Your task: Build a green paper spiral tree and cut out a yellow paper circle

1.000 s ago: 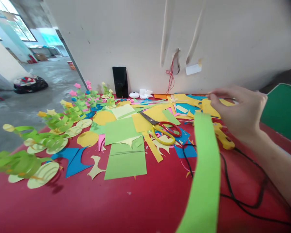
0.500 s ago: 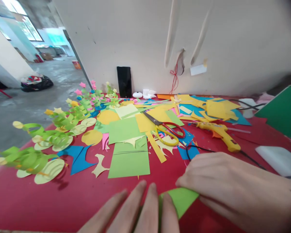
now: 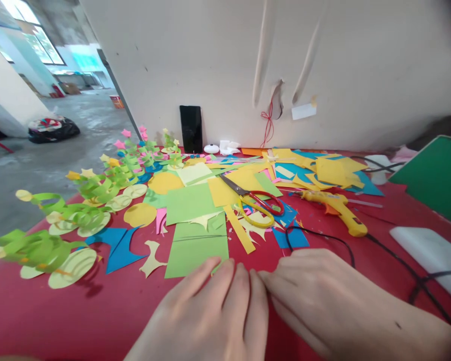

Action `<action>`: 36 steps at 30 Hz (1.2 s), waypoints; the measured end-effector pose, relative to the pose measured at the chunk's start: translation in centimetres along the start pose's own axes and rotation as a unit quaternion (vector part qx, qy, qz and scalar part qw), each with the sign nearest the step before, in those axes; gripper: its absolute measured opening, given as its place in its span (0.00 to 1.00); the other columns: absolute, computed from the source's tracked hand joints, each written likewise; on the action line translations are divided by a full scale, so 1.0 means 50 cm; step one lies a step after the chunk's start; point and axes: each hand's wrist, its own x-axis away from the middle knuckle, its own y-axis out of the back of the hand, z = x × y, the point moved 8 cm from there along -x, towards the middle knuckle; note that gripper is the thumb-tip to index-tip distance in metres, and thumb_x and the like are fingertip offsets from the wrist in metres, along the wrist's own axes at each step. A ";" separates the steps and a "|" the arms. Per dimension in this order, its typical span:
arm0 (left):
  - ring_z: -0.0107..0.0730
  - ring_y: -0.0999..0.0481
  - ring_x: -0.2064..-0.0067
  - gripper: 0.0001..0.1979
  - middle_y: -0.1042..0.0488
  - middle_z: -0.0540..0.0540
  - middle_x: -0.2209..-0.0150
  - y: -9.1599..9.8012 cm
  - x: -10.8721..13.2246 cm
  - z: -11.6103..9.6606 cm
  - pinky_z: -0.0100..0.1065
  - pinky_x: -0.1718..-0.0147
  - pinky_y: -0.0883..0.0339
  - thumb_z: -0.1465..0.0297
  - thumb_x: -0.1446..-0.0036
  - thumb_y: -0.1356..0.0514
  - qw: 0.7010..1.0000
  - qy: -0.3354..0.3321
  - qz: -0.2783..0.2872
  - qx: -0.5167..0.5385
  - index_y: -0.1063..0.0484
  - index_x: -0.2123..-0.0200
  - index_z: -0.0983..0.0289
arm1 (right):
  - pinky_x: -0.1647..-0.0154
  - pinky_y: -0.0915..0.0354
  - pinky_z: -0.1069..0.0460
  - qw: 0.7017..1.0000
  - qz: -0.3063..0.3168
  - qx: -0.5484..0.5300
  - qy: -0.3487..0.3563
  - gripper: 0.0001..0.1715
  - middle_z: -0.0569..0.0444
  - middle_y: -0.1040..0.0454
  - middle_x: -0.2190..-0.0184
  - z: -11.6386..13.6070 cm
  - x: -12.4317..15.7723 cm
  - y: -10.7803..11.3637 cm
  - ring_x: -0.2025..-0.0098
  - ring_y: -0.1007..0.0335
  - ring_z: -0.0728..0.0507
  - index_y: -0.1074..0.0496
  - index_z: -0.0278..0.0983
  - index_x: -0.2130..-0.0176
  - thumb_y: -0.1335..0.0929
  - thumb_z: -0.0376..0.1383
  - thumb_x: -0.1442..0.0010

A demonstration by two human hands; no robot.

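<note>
My left hand (image 3: 210, 313) is palm down near the table's front, its fingers close together and curled over a piece of green paper (image 3: 214, 267). Only a sliver of that paper shows past the fingertips; the rest is covered. Against the left fingertips, my right hand (image 3: 315, 288) is closed in a pinch at the paper, its grip hidden. Just beyond lie light green sheets (image 3: 199, 245) and scissors (image 3: 248, 193) with one red and one yellow handle. A yellow glue gun (image 3: 334, 203) rests farther right.
Curled green paper pieces on oval bases (image 3: 75, 268) line the left side. Yellow scraps (image 3: 338, 170) and blue scraps (image 3: 116, 245) are scattered about. A phone (image 3: 191, 129) leans on the back panel. A black cable (image 3: 391, 255) and white block (image 3: 428, 250) lie right.
My left hand has moved forward over the green paper, covering most of it. My right hand has shifted slightly down and left, meeting the left fingertips.
</note>
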 end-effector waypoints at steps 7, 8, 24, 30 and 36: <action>0.34 0.24 0.70 0.20 0.23 0.51 0.74 0.000 -0.014 0.010 0.34 0.67 0.30 0.80 0.42 0.58 0.997 -0.035 -0.069 0.011 0.27 0.72 0.64 | 0.83 0.64 0.51 0.998 0.030 -0.023 -0.048 0.07 0.59 0.36 0.86 -0.021 0.007 -0.021 0.86 0.50 0.49 0.39 0.38 0.80 0.36 0.28 0.57; 0.34 0.24 0.70 0.20 0.23 0.51 0.74 0.000 -0.015 0.018 0.34 0.66 0.30 0.80 0.42 0.58 0.998 -0.032 -0.061 0.006 0.27 0.72 0.64 | 0.83 0.63 0.51 0.997 0.044 -0.036 -0.055 0.07 0.59 0.34 0.85 -0.024 0.006 -0.020 0.86 0.49 0.50 0.38 0.38 0.80 0.36 0.28 0.55; 0.34 0.26 0.63 0.15 0.23 0.51 0.66 -0.004 -0.010 0.026 0.36 0.58 0.33 0.77 0.41 0.55 0.995 -0.046 -0.077 0.035 0.28 0.66 0.64 | 0.83 0.57 0.53 0.992 0.068 -0.056 -0.091 0.10 0.59 0.33 0.84 -0.032 0.003 0.000 0.84 0.42 0.49 0.37 0.37 0.81 0.36 0.27 0.53; 0.39 0.26 0.70 0.13 0.24 0.54 0.72 -0.001 -0.031 0.113 0.37 0.75 0.33 0.71 0.42 0.52 0.999 0.020 -0.012 -0.027 0.29 0.73 0.64 | 0.80 0.55 0.53 0.982 0.118 -0.055 -0.137 0.11 0.56 0.31 0.83 -0.060 0.005 0.008 0.82 0.39 0.49 0.33 0.36 0.79 0.38 0.24 0.52; 0.45 0.26 0.70 0.15 0.26 0.56 0.72 -0.042 -0.040 0.202 0.38 0.78 0.36 0.71 0.42 0.54 0.972 0.140 0.114 -0.152 0.31 0.74 0.64 | 0.79 0.54 0.52 0.987 0.098 -0.019 -0.129 0.16 0.55 0.33 0.85 -0.066 0.015 0.010 0.83 0.41 0.50 0.32 0.36 0.79 0.41 0.24 0.46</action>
